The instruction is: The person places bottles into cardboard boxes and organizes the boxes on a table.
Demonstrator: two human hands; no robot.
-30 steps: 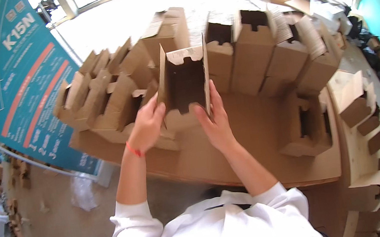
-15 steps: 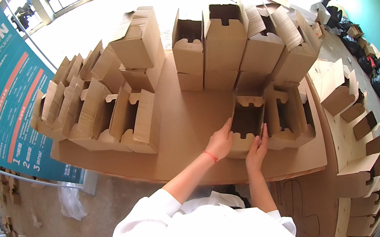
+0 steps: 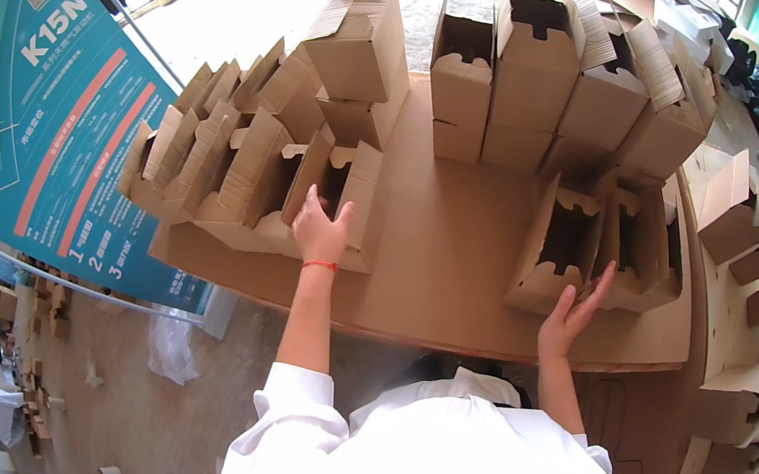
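The person's white sleeves fill the lower edge and hide the near rim of the table (image 3: 464, 253), a flat brown cardboard-covered surface. The right hand (image 3: 571, 313) is spread open, fingers splayed, its fingertips just touching the low end of a folded corrugated box (image 3: 559, 246) lying on its side with its cut-out mouth facing up; how firmly it presses cannot be told. A second like box (image 3: 644, 241) lies just beyond that hand, partly hidden by the first. The left hand (image 3: 320, 232), a red string on its wrist, is open with fingers spread, resting on the flap of the nearest open box (image 3: 346, 192) in a tilted row (image 3: 223, 158) of matte tan boxes. Beyond both hands, taller upright boxes (image 3: 531, 58) stand packed together, their far sides cut off by glare
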